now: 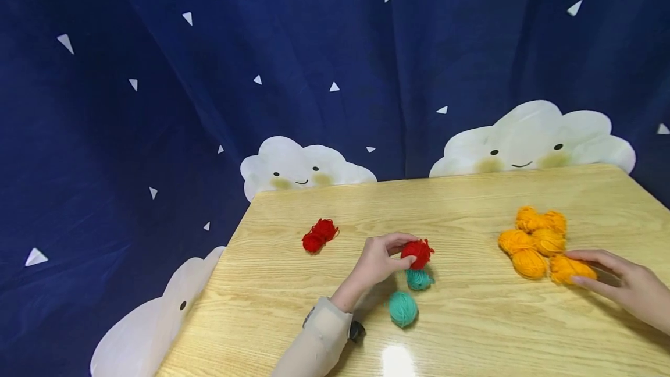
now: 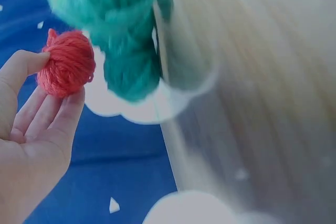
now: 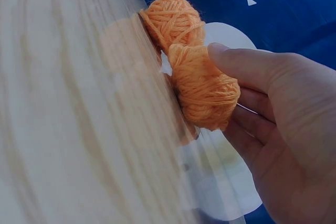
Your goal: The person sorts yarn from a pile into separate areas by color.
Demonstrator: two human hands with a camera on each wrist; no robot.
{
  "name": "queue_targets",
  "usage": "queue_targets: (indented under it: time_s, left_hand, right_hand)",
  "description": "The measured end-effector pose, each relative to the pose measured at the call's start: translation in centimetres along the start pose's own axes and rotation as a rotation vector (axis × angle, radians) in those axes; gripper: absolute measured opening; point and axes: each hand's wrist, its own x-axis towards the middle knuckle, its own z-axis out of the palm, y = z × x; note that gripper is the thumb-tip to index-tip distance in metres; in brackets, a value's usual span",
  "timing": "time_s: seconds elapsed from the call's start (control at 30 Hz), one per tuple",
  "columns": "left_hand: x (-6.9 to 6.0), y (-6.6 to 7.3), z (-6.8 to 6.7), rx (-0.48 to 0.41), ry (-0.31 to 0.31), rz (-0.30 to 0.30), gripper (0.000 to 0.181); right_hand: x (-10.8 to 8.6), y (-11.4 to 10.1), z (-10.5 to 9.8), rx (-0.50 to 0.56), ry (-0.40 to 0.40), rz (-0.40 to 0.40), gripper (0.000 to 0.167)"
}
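Note:
My left hand (image 1: pixel 378 259) holds a small red ball of yarn (image 1: pixel 418 253) between thumb and fingers. In the left wrist view the red yarn ball (image 2: pixel 67 64) looks raised off the table. Just on the near side of it in the head view sit a darker green yarn ball (image 1: pixel 419 280) and a lighter green one (image 1: pixel 403 309). At the right, my right hand (image 1: pixel 630 287) grips an orange yarn ball (image 1: pixel 572 270), thumb on one side and fingers on the other. The right wrist view shows that orange yarn ball (image 3: pixel 205 90) on the table, close to another orange ball (image 3: pixel 174 22).
Several more orange yarn balls (image 1: pixel 530 263) cluster left of and behind the right hand. Two red yarn balls (image 1: pixel 320 235) lie together at the back left. The wooden table (image 1: pixel 460 330) ends against a dark blue curtain (image 1: pixel 335 28) with white clouds.

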Motion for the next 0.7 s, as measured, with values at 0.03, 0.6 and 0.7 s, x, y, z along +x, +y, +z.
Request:
queue_targets:
  time_s: [0.03, 0.6, 0.7]
  left_hand:
    - [-0.2, -0.3, -0.4, -0.009, 0.019, -0.001, 0.034]
    - [-4.1, -4.0, -9.0, 0.076, 0.302, -0.092, 0.034]
    - [-4.6, -4.3, -9.9, 0.062, 0.348, -0.110, 0.035]
  right_hand:
    - [0.0, 0.1, 0.0, 0.001, 0.004, -0.001, 0.041]
    - [0.1, 0.5, 0.1, -0.005, -0.004, 0.042, 0.045]
    - [0.2, 1.1, 0.3, 0.003, 0.008, 0.029, 0.046]
